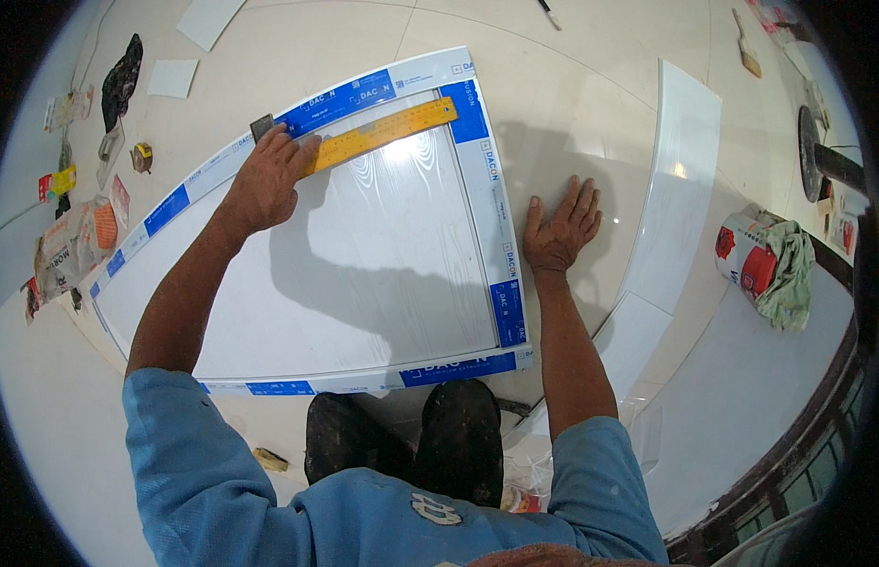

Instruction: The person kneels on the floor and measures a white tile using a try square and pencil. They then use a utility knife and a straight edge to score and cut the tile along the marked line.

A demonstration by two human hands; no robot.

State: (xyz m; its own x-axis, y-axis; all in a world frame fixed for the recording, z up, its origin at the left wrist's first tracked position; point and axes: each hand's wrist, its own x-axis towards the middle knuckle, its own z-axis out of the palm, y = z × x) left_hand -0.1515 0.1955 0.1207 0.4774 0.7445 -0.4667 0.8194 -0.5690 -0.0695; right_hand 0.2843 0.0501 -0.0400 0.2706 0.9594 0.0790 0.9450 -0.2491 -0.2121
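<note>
A white wood-grain panel lies flat before my knees, set in a frame covered in blue-and-white protective film. Across its far part rests a try square with a yellow ruler blade; the blade's tip reaches the far right corner of the frame. My left hand is closed on the square's other end, where a dark stock shows at the frame's outer edge. To the right of the frame, my right hand presses flat on the tiled floor with fingers spread, holding nothing.
Long white strips lie on the right, near a paint bucket draped with a green cloth. A paintbrush is at the far right. On the left are a tape measure, a black rag and a plastic bag.
</note>
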